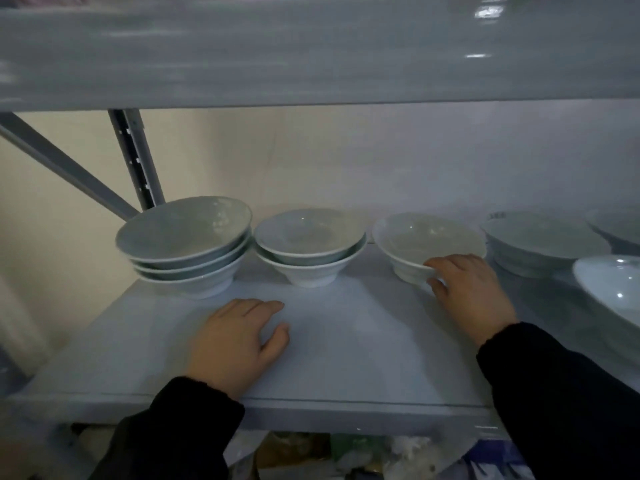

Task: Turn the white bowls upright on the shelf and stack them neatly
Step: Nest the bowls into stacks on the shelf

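Note:
White bowls stand upright along the back of a pale shelf (pixel 346 341). At the left is a leaning stack of three bowls (pixel 187 244). Beside it sits a stack of two bowls (pixel 310 247). A single bowl (pixel 426 240) stands right of centre, and my right hand (pixel 467 292) grips its near rim, fingers over the edge and thumb against the outer wall. My left hand (pixel 239 341) lies flat on the shelf in front of the two left stacks, fingers apart, holding nothing.
Further right stand another white bowl (pixel 540 244), a bowl (pixel 616 292) at the right edge nearer me, and a part of one (pixel 620 226) behind. An upper shelf (pixel 311 50) hangs low overhead. A slotted metal upright (pixel 136 157) and a diagonal brace stand behind the left stack.

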{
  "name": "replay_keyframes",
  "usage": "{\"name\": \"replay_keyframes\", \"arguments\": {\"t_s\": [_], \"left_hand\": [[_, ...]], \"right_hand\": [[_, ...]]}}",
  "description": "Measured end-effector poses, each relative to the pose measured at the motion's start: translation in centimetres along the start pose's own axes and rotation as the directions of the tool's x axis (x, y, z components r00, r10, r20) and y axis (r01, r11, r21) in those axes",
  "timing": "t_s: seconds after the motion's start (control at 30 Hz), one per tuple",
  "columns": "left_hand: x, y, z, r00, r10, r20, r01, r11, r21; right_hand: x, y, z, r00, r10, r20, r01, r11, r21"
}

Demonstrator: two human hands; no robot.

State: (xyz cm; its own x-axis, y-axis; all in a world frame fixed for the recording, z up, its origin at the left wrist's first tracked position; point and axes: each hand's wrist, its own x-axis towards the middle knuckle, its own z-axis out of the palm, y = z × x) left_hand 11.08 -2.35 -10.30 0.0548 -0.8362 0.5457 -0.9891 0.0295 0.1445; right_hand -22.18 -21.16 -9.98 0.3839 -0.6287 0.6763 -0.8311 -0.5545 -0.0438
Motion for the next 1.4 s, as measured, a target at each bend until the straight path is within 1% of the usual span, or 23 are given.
{"name": "replay_keyframes", "arguments": {"t_s": [0.13, 0.27, 0.33, 0.4, 0.47, 0.57, 0.67, 0.73, 0.8, 0.9, 1.07, 1.33, 1.4], "left_hand": [[0.0, 0.0, 0.1, 1.0, -0.013, -0.025, 0.013, 1.0, -0.019], [0.0, -0.1, 0.6, 0.996, -0.016, -0.086, 0.011, 0.998, -0.064], [0.0, -0.1, 0.7, 0.994, -0.024, -0.108, 0.016, 0.996, -0.083], [-0.1, -0.1, 0.8, 0.992, -0.033, -0.126, 0.021, 0.995, -0.094], [-0.1, 0.0, 0.7, 0.99, -0.04, -0.134, 0.027, 0.994, -0.102], [0.0, 0.0, 0.8, 0.99, -0.051, -0.13, 0.036, 0.993, -0.113], [0.0, -0.1, 0.8, 0.99, -0.055, -0.126, 0.04, 0.992, -0.12], [-0.1, 0.0, 0.6, 0.99, -0.058, -0.125, 0.043, 0.992, -0.121], [-0.1, 0.0, 0.5, 0.992, -0.057, -0.116, 0.044, 0.993, -0.113], [-0.1, 0.0, 0.4, 0.993, -0.059, -0.103, 0.048, 0.993, -0.104], [0.1, -0.1, 0.6, 0.99, -0.054, -0.13, 0.039, 0.993, -0.114], [0.0, -0.2, 0.5, 0.992, -0.068, -0.102, 0.055, 0.991, -0.121], [0.0, -0.2, 0.4, 0.993, -0.068, -0.098, 0.056, 0.991, -0.12]], "right_hand": [[0.0, -0.1, -0.6, 0.997, -0.02, -0.073, 0.019, 1.0, -0.02], [0.2, -0.3, -2.3, 0.972, 0.022, -0.234, -0.025, 1.0, -0.007], [1.1, -0.7, -3.7, 0.948, 0.019, -0.317, -0.016, 1.0, 0.011], [2.7, -2.1, -5.2, 0.933, 0.03, -0.358, -0.014, 0.999, 0.048], [4.5, -4.5, -6.6, 0.929, 0.015, -0.37, 0.023, 0.995, 0.099], [6.8, -8.5, -6.9, 0.918, -0.091, -0.385, 0.156, 0.978, 0.14], [8.1, -11.5, -5.0, 0.925, -0.212, -0.314, 0.276, 0.945, 0.175], [8.5, -13.1, -3.6, 0.942, -0.241, -0.233, 0.294, 0.929, 0.226], [8.7, -14.0, -2.6, 0.955, -0.253, -0.157, 0.288, 0.918, 0.271], [8.7, -14.5, -1.7, 0.959, -0.273, -0.081, 0.285, 0.919, 0.273], [8.9, -14.6, -0.7, 0.965, -0.252, 0.071, 0.22, 0.929, 0.297], [8.3, -14.8, -1.5, 0.943, -0.242, 0.229, 0.177, 0.946, 0.273], [7.6, -14.3, -1.8, 0.944, -0.204, 0.259, 0.139, 0.959, 0.247]]}}
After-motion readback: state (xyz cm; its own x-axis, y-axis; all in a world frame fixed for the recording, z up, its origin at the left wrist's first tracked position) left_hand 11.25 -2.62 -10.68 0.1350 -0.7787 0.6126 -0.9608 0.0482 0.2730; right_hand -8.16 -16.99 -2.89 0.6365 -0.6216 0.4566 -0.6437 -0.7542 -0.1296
